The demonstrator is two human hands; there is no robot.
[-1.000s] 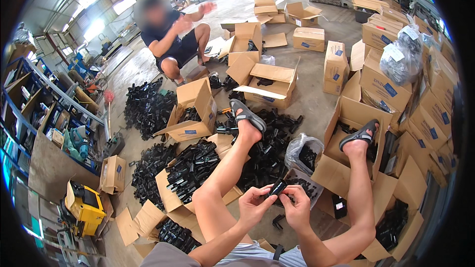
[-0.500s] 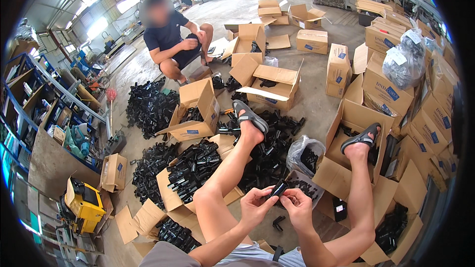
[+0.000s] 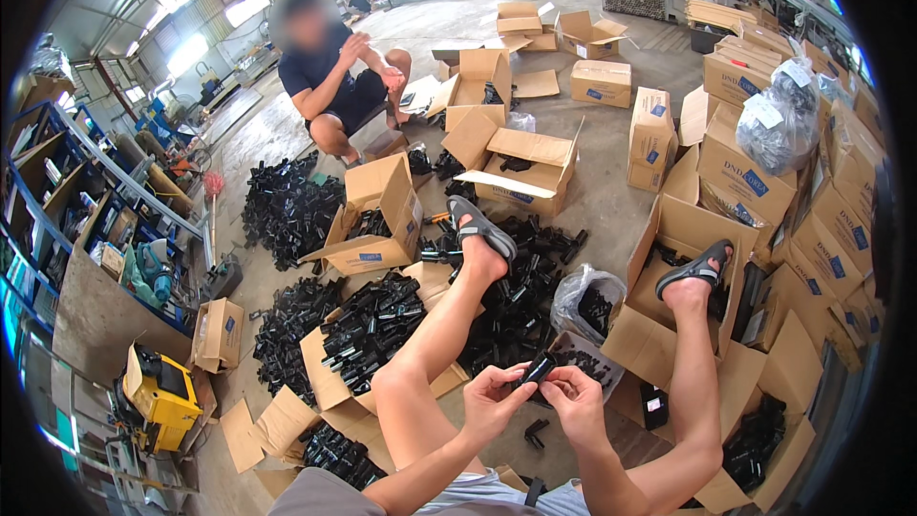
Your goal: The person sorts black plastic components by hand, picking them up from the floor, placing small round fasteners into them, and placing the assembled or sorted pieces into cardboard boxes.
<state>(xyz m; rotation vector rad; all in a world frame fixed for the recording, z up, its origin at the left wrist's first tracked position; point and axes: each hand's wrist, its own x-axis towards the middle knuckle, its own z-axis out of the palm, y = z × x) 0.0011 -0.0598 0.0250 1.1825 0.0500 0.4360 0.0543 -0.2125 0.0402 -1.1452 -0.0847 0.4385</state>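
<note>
Between my knees, a short black cylindrical part (image 3: 538, 368) is held tilted in the fingertips of both hands. My left hand (image 3: 495, 399) pinches its lower left end, and my right hand (image 3: 573, 397) grips it from the other side. Just beyond the hands stands a bin of small black pieces (image 3: 585, 363), partly hidden by my fingers. One loose black part (image 3: 535, 434) lies on the floor below my hands. A large heap of black parts (image 3: 516, 306) spreads beside my left foot, partly behind my leg.
Open cardboard boxes of black parts surround me, one box (image 3: 368, 220) ahead. A clear-bagged bucket (image 3: 587, 301) stands near my right leg. Stacked cartons (image 3: 750, 167) line the right. A yellow machine (image 3: 164, 401) sits at left. Another person (image 3: 330, 76) squats beyond a heap (image 3: 287, 205).
The other person has raised one hand and parted their hands. My hands stay in nearly the same place, with the black part turned slightly between my fingers.
</note>
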